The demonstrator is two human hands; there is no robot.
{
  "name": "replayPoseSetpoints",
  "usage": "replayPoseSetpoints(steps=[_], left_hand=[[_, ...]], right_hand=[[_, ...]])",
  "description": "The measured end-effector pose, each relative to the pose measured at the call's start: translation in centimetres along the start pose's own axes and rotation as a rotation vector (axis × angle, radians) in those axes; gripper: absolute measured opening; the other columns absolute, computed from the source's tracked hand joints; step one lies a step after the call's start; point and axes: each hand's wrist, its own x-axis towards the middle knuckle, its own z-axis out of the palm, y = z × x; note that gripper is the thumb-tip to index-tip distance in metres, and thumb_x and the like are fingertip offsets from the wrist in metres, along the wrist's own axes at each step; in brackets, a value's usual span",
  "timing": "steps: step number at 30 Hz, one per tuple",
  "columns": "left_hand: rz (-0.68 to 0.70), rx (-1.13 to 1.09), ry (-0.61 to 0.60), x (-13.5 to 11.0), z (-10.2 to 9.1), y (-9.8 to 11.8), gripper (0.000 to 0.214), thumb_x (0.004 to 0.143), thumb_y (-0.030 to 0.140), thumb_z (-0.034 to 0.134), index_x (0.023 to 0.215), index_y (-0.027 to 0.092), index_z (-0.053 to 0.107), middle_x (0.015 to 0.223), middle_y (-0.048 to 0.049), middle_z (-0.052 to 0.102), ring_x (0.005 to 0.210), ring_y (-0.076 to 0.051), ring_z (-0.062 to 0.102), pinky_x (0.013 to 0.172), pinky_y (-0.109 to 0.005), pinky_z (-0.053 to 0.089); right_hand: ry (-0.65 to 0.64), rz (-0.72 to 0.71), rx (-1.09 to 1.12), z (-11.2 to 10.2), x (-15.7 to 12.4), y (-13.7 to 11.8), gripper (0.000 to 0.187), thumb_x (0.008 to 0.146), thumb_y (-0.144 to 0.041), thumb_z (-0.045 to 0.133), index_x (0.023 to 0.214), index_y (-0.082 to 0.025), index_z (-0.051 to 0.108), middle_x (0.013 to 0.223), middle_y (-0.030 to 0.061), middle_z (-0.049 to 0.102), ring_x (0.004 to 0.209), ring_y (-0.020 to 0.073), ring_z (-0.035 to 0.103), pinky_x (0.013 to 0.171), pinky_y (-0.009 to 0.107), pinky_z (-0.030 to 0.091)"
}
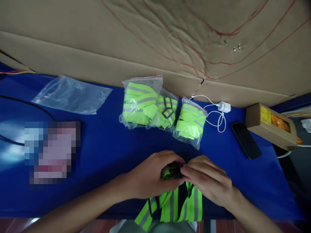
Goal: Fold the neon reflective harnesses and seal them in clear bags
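Observation:
My left hand curls its fingers and thumb around a black buckle-like piece with green webbing in it. From the other side my right hand pinches the same piece, its fingertips meeting those of the left. Below both hands hangs a neon-green reflective strap with grey stripes, its loops draped over the table's front edge. A black slider shows on one loop at the left. My fingers hide part of the black piece, so its exact kind is unclear.
Clear bags of folded green straps stand against the cardboard wall. An unfilled plastic bag lies at the left, near a blurred-out flat object. To the right are a white charger, a phone and a cardboard box.

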Motion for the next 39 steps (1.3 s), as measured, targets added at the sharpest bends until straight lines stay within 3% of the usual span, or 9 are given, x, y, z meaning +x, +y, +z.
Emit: replayPoseSetpoints(steps=[5,8,11,17,21,25,29,35,39], left_hand=[[0.010,0.054,-0.074,-0.3,0.3,-0.4,0.022,0.091,0.021,0.066,0.114,0.019,0.066,0.115,-0.0051,0.071,0.109,-0.021,0.067,0.098,-0.035,0.052],[0.009,0.125,-0.045,-0.6,0.8,-0.9,0.024,0.092,0.017,0.059,0.116,0.019,0.063,0.117,-0.0079,0.070,0.108,-0.025,0.067,0.098,-0.042,0.053],[0.036,0.157,-0.005,-0.7,1.2,-1.4,0.036,0.088,0.013,0.059,0.123,0.020,0.058,0.123,-0.0098,0.066,0.113,-0.027,0.064,0.103,-0.048,0.050],[0.053,0.085,0.053,-0.6,1.2,-1.4,0.046,0.082,0.008,0.060,0.125,0.023,0.052,0.121,-0.0068,0.064,0.113,-0.023,0.062,0.100,-0.042,0.052],[0.115,0.201,0.021,-0.4,1.3,-0.9,0.054,0.075,0.015,0.069,0.125,0.024,0.052,0.125,-0.0076,0.060,0.116,-0.026,0.057,0.106,-0.045,0.048],[0.141,0.318,0.103,-0.3,1.9,-1.1,0.048,0.078,0.032,0.075,0.119,0.021,0.054,0.123,-0.0085,0.061,0.109,-0.026,0.057,0.099,-0.045,0.049],[0.191,0.435,0.198,-0.2,2.5,-1.8,0.034,0.082,0.028,0.070,0.111,0.019,0.056,0.120,-0.0097,0.063,0.106,-0.026,0.060,0.093,-0.043,0.050],[0.275,0.634,0.157,0.1,2.3,-2.3,0.023,0.085,0.028,0.062,0.104,0.015,0.059,0.108,-0.0119,0.066,0.099,-0.028,0.063,0.084,-0.042,0.054],[0.216,0.724,0.097,0.3,2.2,-2.1,0.027,0.090,0.035,0.060,0.108,0.015,0.059,0.111,-0.0144,0.065,0.099,-0.029,0.065,0.083,-0.043,0.056]], right_hand=[[-0.077,-0.141,-0.202,-0.4,0.2,-0.3,0.046,0.088,-0.008,0.078,0.132,-0.011,0.064,0.115,0.0093,0.077,0.111,0.0215,0.069,0.092,0.038,0.058],[-0.022,0.016,-0.199,-0.3,0.7,-0.1,0.046,0.090,-0.024,0.081,0.131,-0.015,0.062,0.116,0.0090,0.075,0.111,0.0222,0.069,0.093,0.040,0.057],[-0.118,0.245,-0.167,-0.3,0.7,0.1,0.047,0.093,-0.030,0.076,0.135,-0.019,0.059,0.128,0.0107,0.070,0.117,0.0239,0.067,0.098,0.042,0.058],[-0.355,0.331,-0.220,-0.7,0.1,0.0,0.078,0.090,-0.016,0.070,0.160,-0.020,0.035,0.143,0.0123,0.061,0.129,0.0280,0.060,0.108,0.044,0.056],[-0.460,0.375,-0.277,-0.2,0.1,-0.1,0.090,0.078,-0.005,0.067,0.160,-0.016,0.031,0.146,0.0144,0.058,0.129,0.0327,0.059,0.110,0.053,0.052],[-0.431,0.368,-0.306,0.5,0.2,0.0,0.091,0.069,0.000,0.061,0.155,-0.013,0.036,0.128,0.0126,0.066,0.111,0.0305,0.064,0.098,0.049,0.056],[-0.391,0.330,-0.408,1.0,0.5,0.1,0.087,0.065,-0.001,0.059,0.151,-0.008,0.042,0.113,0.0124,0.067,0.099,0.0297,0.064,0.090,0.046,0.057],[-0.425,0.296,-0.505,1.9,0.8,0.3,0.082,0.069,0.001,0.056,0.150,-0.006,0.044,0.111,0.0137,0.068,0.098,0.0311,0.065,0.085,0.046,0.057],[-0.434,0.292,-0.521,2.0,0.7,1.2,0.077,0.074,0.001,0.057,0.149,-0.007,0.048,0.111,0.0146,0.069,0.098,0.0316,0.067,0.084,0.047,0.058]])
